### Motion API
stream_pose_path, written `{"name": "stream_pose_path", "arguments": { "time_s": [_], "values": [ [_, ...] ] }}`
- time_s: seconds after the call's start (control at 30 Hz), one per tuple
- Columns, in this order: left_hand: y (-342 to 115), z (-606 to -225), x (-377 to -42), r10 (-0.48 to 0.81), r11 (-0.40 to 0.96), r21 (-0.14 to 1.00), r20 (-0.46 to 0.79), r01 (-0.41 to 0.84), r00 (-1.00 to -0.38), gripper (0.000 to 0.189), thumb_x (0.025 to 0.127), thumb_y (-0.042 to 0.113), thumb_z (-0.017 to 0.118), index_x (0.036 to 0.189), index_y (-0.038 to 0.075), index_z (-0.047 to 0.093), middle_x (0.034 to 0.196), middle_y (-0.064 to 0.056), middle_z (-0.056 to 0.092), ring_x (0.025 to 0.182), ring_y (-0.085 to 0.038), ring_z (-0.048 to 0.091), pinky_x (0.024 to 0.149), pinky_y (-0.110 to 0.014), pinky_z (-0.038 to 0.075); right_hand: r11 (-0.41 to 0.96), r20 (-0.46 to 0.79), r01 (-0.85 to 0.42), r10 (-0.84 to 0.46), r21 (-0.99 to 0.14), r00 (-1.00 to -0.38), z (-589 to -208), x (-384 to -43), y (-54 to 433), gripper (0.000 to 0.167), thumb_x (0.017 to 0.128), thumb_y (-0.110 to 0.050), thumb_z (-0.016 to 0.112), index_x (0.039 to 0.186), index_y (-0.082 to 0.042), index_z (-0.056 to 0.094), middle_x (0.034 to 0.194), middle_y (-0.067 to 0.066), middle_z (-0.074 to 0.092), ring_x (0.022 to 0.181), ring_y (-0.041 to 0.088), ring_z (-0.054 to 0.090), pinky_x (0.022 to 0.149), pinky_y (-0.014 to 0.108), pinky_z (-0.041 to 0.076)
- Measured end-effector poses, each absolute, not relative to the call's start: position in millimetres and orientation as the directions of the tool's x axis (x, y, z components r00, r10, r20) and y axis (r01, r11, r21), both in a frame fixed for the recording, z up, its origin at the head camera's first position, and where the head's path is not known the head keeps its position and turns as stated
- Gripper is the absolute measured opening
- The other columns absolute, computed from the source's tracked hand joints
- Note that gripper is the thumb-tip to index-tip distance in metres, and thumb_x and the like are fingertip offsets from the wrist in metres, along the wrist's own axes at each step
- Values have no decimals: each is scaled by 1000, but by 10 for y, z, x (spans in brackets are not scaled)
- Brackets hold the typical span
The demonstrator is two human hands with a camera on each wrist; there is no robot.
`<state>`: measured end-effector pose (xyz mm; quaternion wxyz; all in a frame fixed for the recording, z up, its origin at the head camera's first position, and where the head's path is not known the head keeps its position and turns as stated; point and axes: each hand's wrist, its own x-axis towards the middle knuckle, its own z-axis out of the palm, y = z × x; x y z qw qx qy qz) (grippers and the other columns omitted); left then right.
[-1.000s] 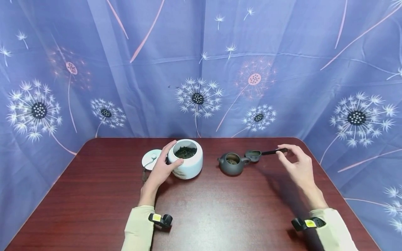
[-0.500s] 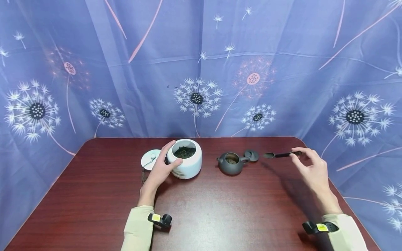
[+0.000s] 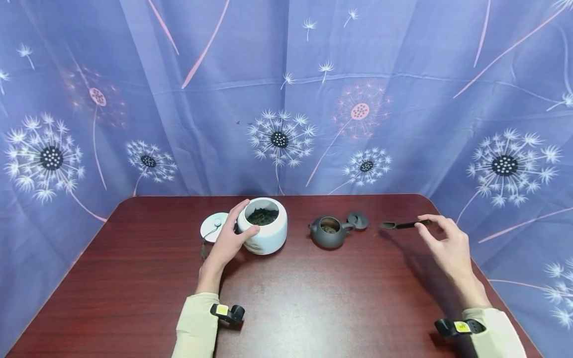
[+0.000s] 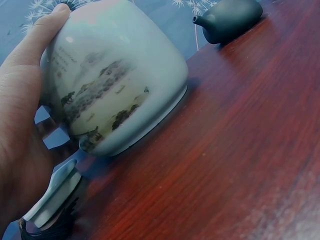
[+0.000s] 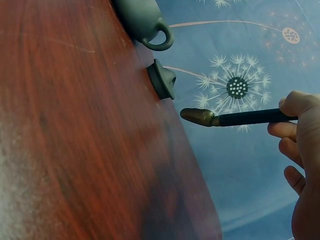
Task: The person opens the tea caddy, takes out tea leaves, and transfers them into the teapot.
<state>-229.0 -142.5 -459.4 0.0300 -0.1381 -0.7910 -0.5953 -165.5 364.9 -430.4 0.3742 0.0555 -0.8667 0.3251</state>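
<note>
My left hand (image 3: 228,243) holds the white ceramic tea jar (image 3: 270,239) at its left side, thumb near the rim. Dark tea leaves (image 3: 263,217) show inside the jar's mouth. In the left wrist view the jar (image 4: 120,85) bears a painted landscape. Out to the right, my right hand (image 3: 451,251) pinches a tea scoop (image 3: 405,225) by the end of its dark handle. The scoop's metal bowl (image 5: 199,116) points left, above the table. Between the hands sits a dark teapot (image 3: 328,237), uncovered, with something brownish inside.
The teapot's lid (image 3: 358,221) lies right behind the teapot's handle. A white jar lid (image 3: 212,226) with a dark tassel rests left of the jar, partly behind my left hand. A patterned blue curtain (image 3: 215,124) hangs around the reddish-brown table (image 3: 277,308).
My right hand has moved right with the scoop, from over the teapot's lid to beyond it, lowering slightly. The left hand stays on the jar.
</note>
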Motion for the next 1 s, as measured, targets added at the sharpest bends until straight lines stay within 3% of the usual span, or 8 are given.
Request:
{"name": "stream_pose_path", "arguments": {
  "time_s": [0.1,0.3,0.47,0.73,0.9,1.0],
  "values": [
    [-1421,-4600,-2297,186,254,938,192,236,-964,75,89,29,73,153,34,34,163,5,27,150,-21,23,121,-54,19,790,676,-324,149,-521,-722,-4322,-1647,3659,25,83,-5,77,107,-13,76,82,-21,55,74,2,46,68,12,33],
    [-1416,-4585,-2312,192,257,939,182,228,-964,77,89,23,73,155,26,33,164,-1,26,151,-25,22,121,-55,18,795,636,-284,159,-536,-755,-4350,-1620,3658,24,83,-9,78,107,-16,75,84,-13,57,76,-4,47,71,8,34],
    [-1423,-4591,-2302,182,250,937,200,242,-963,75,89,27,74,153,33,35,162,5,28,150,-20,23,122,-53,18,803,604,-269,136,-531,-785,-4364,-1594,3678,21,84,-12,79,104,-18,75,84,-17,57,75,-1,49,70,9,36],
    [-1420,-4587,-2289,173,248,933,223,262,-959,75,87,35,75,152,35,37,160,8,31,149,-19,26,121,-53,19,824,557,-345,-43,-449,-829,-4405,-1529,3762,23,79,-2,80,96,-16,72,82,-12,63,71,-11,49,66,8,38],
    [-1419,-4595,-2294,178,251,933,219,260,-959,75,88,35,75,153,34,37,160,8,30,149,-19,26,121,-53,19,843,439,-344,-147,-413,-886,-4434,-1493,3800,21,84,-7,77,99,-20,69,79,-10,67,70,-7,53,63,12,39],
    [-1422,-4596,-2288,179,239,936,219,258,-959,77,88,33,75,154,27,36,160,7,30,149,-19,25,121,-52,18,852,339,-330,-195,-405,-920,-4435,-1483,3806,20,87,-13,75,102,-22,67,78,-12,66,68,-4,53,61,18,39]
  ]
}}
